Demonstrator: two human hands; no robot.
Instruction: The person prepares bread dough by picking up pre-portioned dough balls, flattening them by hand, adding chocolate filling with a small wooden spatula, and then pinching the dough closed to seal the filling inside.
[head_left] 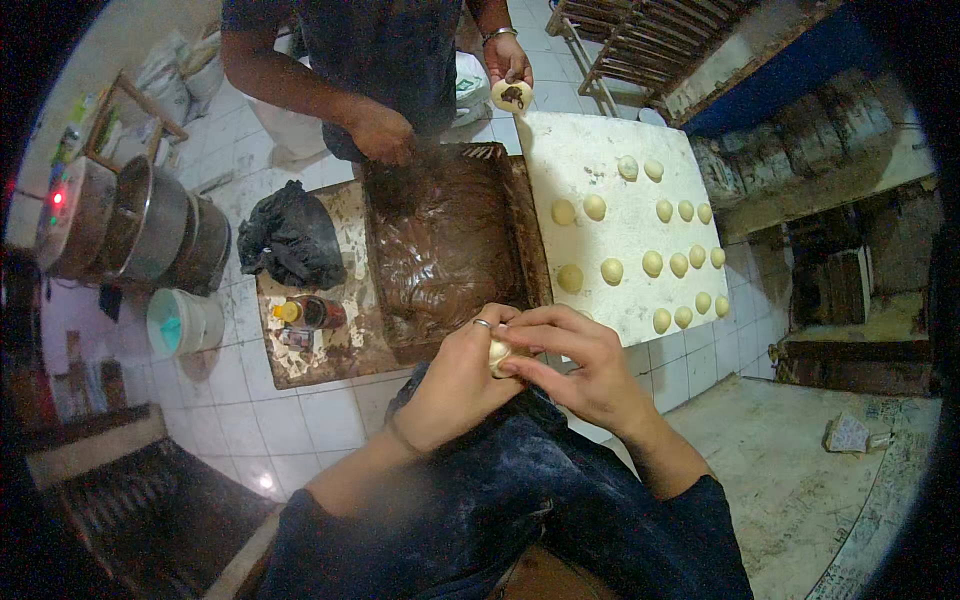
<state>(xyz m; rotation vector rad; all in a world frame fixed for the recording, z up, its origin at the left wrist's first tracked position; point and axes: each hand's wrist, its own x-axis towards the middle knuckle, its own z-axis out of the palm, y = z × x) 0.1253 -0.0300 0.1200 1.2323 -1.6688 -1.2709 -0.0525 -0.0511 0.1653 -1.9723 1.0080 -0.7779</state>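
Note:
A small piece of pale dough (497, 354) sits between my hands above my lap. My left hand (458, 372), with a ring on one finger, is curled around the dough. The fingers and thumb of my right hand (580, 368) pinch its edge from the other side. Just beyond my hands lies a tray of dark brown filling (445, 260) with a smooth, shiny surface. To its right, a white board (630, 225) carries rows of round dough balls (612, 270). My hands hide part of one ball at the board's near edge.
Across the tray, a co-worker's hand (508, 62) holds a dough disc (512, 95) with dark filling on it. A black plastic bag (290, 235) and a yellow-capped bottle (312, 312) lie left of the tray. Large metal pots (150, 220) and a white bucket (185, 322) stand further left.

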